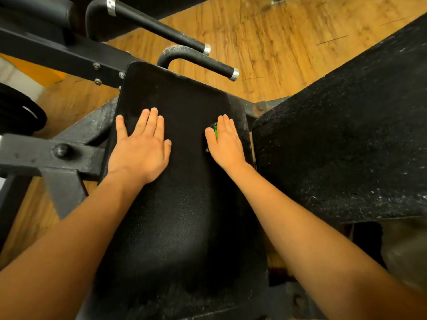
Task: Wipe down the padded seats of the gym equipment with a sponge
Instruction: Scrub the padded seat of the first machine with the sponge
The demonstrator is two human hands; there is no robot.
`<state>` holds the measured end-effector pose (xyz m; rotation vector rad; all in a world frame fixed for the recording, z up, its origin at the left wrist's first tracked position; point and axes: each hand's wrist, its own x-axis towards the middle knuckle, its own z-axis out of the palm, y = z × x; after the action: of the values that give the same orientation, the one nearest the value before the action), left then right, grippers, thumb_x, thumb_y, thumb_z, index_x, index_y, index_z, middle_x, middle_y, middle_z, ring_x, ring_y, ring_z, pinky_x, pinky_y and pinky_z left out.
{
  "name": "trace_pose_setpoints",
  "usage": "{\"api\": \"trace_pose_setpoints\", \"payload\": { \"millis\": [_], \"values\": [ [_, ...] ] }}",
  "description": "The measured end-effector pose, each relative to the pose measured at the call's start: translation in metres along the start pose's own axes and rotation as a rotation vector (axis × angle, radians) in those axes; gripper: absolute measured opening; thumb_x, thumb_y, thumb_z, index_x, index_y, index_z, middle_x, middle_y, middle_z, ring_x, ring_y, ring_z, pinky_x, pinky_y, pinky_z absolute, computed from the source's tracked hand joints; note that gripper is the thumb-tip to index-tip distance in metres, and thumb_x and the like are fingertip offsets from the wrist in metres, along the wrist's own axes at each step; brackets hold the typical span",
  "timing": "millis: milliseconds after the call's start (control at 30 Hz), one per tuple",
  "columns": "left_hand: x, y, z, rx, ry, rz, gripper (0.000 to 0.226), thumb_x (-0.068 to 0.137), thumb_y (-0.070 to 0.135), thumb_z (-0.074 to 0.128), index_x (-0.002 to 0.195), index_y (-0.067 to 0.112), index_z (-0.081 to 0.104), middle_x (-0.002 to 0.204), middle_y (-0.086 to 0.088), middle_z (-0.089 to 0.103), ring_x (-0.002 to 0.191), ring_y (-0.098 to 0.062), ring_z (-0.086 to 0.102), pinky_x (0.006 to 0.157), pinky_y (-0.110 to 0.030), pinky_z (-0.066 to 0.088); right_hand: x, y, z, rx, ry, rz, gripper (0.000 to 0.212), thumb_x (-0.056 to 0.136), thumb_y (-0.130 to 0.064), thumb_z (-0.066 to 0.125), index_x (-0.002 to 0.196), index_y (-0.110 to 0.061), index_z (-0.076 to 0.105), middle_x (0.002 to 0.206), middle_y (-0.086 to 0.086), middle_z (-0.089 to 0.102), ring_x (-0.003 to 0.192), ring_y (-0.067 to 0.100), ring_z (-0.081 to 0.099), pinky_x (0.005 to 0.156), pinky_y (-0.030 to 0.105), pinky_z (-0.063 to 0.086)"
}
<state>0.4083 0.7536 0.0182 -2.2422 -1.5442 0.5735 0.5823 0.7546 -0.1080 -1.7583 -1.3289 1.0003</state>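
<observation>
Sponge point(215, 132) lies almost hidden under the flat, straight-fingered right grip point(225, 146) pressing it to the padded seat point(180, 215), left grip point(141, 146) spread flat beside; unpinched, it could slip out sideways mid-stroke and leave patches unwiped

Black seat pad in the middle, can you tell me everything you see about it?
The seat pad is black with a pebbly, leather-like skin, and widens toward the near end. It sits on a scuffed black metal frame above a wooden floor. The left hand lies flat on its far part; the right hand presses flat beside it, a bit of green sponge peeking out underneath. A bigger black pad stands to its right.
</observation>
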Motion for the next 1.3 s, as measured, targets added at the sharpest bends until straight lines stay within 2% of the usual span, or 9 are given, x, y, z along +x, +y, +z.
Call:
{"api": "trace_pose_setpoints", "payload": {
  "millis": [267,600,800,1133,1300],
  "values": [
    [0.001,-0.002,0.003,0.003,0.01,0.006,0.065,0.106,0.043,0.014,0.161,0.009,0.009,0.17,-0.008,0.001,0.156,-0.021,-0.004,0.119,-0.065,-0.001,-0.054,0.01,0.014,0.023,0.041,-0.01,0.065,0.109,-0.041,0.033,0.162,-0.009,0.012,0.171,0.005,0.005,0.157,0.017,-0.004,0.128,0.035,0.002],
    [0.001,-0.001,0.003,0.013,0.018,0.01,0.065,0.106,0.044,0.015,0.161,0.009,0.01,0.17,-0.008,0.002,0.157,-0.021,-0.003,0.12,-0.065,0.0,-0.018,0.003,0.006,0.014,0.019,0.003,0.063,0.11,-0.037,0.03,0.162,-0.005,0.014,0.171,0.009,0.006,0.158,0.022,-0.005,0.128,0.037,0.002],
    [0.0,-0.001,0.002,0.025,0.026,0.011,0.066,0.106,0.044,0.014,0.161,0.008,0.011,0.17,-0.009,0.003,0.157,-0.022,-0.002,0.121,-0.06,-0.001,-0.021,0.003,0.001,0.016,-0.005,0.007,0.065,0.11,-0.039,0.03,0.162,-0.006,0.01,0.171,0.008,0.002,0.157,0.021,-0.007,0.127,0.036,0.002],
    [0.001,-0.001,0.003,0.022,0.051,0.032,0.066,0.106,0.043,0.015,0.16,0.006,0.013,0.169,-0.013,0.006,0.157,-0.024,0.0,0.124,-0.052,0.002,-0.096,0.023,0.013,0.01,-0.03,-0.047,0.066,0.11,-0.041,0.031,0.162,-0.011,0.007,0.171,0.001,-0.003,0.156,0.011,-0.012,0.127,0.032,-0.001],
    [0.002,-0.002,0.004,0.029,0.057,0.035,0.066,0.106,0.043,0.017,0.16,0.005,0.013,0.169,-0.013,0.007,0.156,-0.025,0.002,0.124,-0.053,0.003,-0.079,0.019,0.011,0.007,-0.027,-0.053,0.065,0.11,-0.039,0.032,0.162,-0.008,0.01,0.171,0.005,0.0,0.156,0.016,-0.01,0.127,0.034,0.0]
  ]
}}
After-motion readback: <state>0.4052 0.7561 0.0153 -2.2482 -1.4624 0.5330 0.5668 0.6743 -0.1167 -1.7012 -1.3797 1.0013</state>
